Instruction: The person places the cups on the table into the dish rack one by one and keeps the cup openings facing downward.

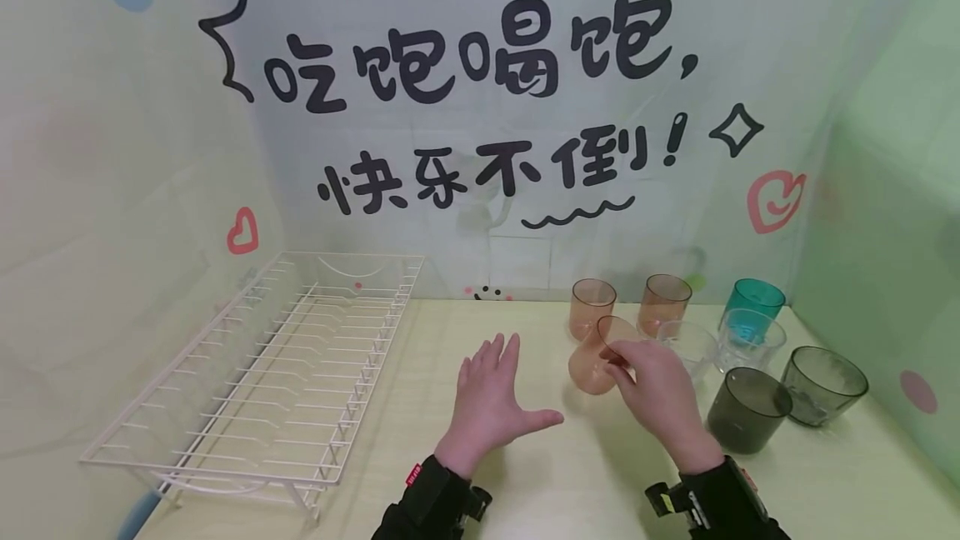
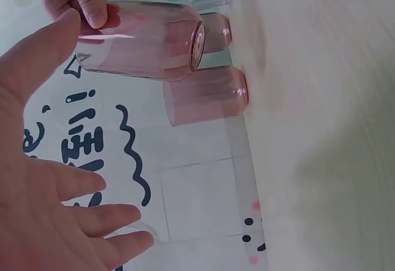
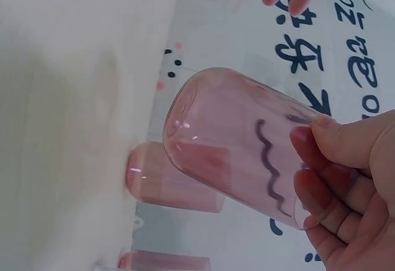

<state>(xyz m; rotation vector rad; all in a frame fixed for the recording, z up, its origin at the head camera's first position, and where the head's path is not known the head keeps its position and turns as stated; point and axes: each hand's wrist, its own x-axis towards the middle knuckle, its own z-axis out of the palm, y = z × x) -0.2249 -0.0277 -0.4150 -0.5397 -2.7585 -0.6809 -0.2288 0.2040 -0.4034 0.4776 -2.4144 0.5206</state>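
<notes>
Currently Pinched: Pink Glass [image 1: 591, 368] at the Right Hand [image 1: 662, 390]

Thumb and fingers of the right hand clamp together on the rim end of the pink glass. The glass is tilted, base toward the lower left in the head view, and is held above the tabletop [image 1: 540, 490]. The left hand [image 1: 491, 398] is positioned beside it with fingers extended, thumb spread apart, gripping nothing.

Behind the held glass, a left rear glass [image 1: 588, 308] and a right rear glass [image 1: 667, 305], both pink, stand upright. To the right of these are two clear glasses [image 1: 693, 348], a teal glass [image 1: 753, 297], a dark grey glass [image 1: 748, 417] and a wide grey glass [image 1: 825, 390]. A white wire rack [image 1: 210, 473] occupies the left side. A backdrop [image 1: 450, 125] with black lettering closes the rear.
</notes>
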